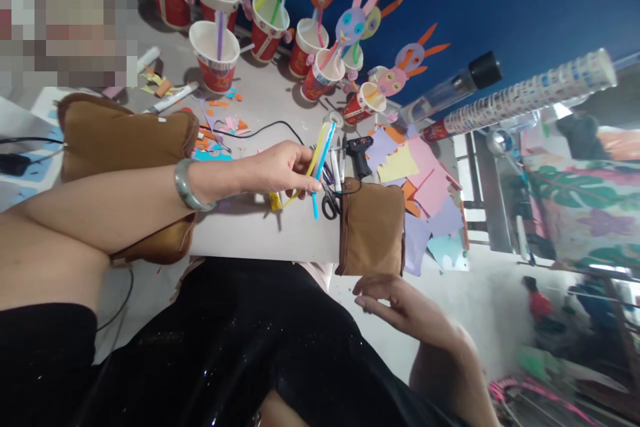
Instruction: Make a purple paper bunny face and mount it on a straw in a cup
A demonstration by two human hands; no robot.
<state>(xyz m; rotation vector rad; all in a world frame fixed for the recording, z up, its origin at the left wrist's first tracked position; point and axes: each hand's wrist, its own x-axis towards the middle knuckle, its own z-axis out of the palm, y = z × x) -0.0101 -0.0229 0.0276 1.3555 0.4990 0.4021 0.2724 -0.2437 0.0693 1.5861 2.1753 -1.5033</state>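
My left hand [287, 170], with a jade-like bangle [194, 185] at the wrist, is closed on yellow and blue straws [320, 159] held above the table. The straws slant up to the right, and fingers hide part of them. Black-handled scissors [331, 204] lie just beyond the fingertips, next to a pen [335, 170]. A black glue gun [361, 155] rests farther right. My right hand [390, 300] hangs by the near edge of a small brown cushion [373, 230], its fingers loosely bent and apart, holding nothing.
Red-and-white paper cups [215, 57] with straws and paper animal faces [351, 27] line the back. A larger brown cushion [125, 133] lies under my left arm. Coloured paper sheets [425, 180], a long stack of cups [530, 90] and a black cord [265, 125] are around.
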